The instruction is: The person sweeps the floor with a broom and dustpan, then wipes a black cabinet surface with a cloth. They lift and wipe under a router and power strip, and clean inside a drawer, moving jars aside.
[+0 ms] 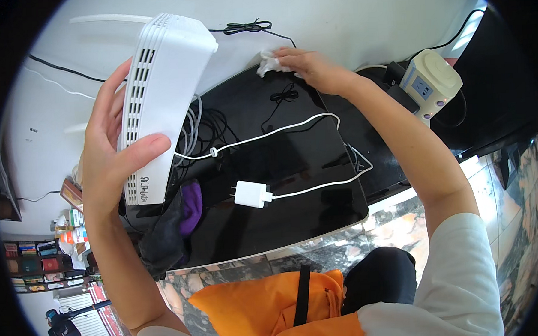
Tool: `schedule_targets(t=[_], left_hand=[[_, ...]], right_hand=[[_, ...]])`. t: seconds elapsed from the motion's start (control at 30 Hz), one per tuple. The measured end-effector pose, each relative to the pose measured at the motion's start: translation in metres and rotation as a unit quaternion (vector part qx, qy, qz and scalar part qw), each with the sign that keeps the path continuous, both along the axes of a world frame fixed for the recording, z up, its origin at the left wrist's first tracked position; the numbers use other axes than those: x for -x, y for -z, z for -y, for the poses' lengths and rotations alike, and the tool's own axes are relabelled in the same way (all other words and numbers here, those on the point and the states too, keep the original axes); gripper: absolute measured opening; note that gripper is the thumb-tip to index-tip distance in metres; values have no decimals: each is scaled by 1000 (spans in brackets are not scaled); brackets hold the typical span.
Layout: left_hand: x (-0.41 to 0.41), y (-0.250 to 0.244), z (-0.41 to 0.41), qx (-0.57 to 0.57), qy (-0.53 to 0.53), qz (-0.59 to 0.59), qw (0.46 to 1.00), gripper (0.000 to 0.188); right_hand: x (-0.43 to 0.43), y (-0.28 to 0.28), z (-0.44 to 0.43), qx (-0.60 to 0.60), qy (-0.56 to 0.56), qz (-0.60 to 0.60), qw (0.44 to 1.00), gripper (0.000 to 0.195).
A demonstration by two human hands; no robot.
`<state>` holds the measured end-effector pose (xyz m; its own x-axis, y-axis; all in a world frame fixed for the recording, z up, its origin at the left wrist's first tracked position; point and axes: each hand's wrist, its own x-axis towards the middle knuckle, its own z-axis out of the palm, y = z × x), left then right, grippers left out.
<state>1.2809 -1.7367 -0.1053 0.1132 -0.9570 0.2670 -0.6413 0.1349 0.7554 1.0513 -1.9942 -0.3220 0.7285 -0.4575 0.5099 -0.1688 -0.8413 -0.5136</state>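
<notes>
My left hand point(115, 143) grips a white plastic device housing point(170, 82) with slotted vents and a fin-like white strip behind it, holding it raised on edge over the left of a glossy black tabletop point(254, 231). Handwriting marks its lower end. At the back corner of the tabletop, against the wall, my right hand point(312, 69) presses a crumpled white tissue or cloth point(271, 64). Between my hands lie a small tied black cable point(284, 95) and a white cable point(285, 127). Nearer to me is a white plug-in charger point(251, 194) with its prongs pointing left.
A cream power-strip tower point(434, 82) with black adapters stands at the right. Coiled black and grey cables point(211, 125) lie behind the device. A dark and purple cloth point(190, 207) rests at the left front. A bundled black cable point(247, 27) hangs along the wall.
</notes>
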Motion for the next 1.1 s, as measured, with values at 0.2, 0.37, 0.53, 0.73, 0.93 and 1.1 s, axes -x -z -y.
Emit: schedule_targets(t=[0.2, 0.37, 0.53, 0.73, 0.93, 1.1], left_hand=[[-10, 3, -7, 13, 2, 32, 999, 109], [-14, 7, -7, 22, -6, 55, 998, 109], [-17, 4, -4, 19, 21, 39, 999, 105], [-27, 3, 0, 14, 33, 52, 998, 105], [-29, 11, 11, 41, 64, 122, 990, 109], [-24, 28, 16, 24, 84, 122, 989, 110]], right_hand=[[50, -24, -73, -28, 2, -24, 999, 40], [35, -29, -49, 13, 34, -75, 996, 43], [-37, -14, -36, 207, 51, -60, 975, 31], [-161, -16, -78, 182, -66, -82, 978, 21], [-184, -23, -115, -39, -198, -101, 974, 41], [-120, -43, -105, -55, -283, -77, 954, 37]])
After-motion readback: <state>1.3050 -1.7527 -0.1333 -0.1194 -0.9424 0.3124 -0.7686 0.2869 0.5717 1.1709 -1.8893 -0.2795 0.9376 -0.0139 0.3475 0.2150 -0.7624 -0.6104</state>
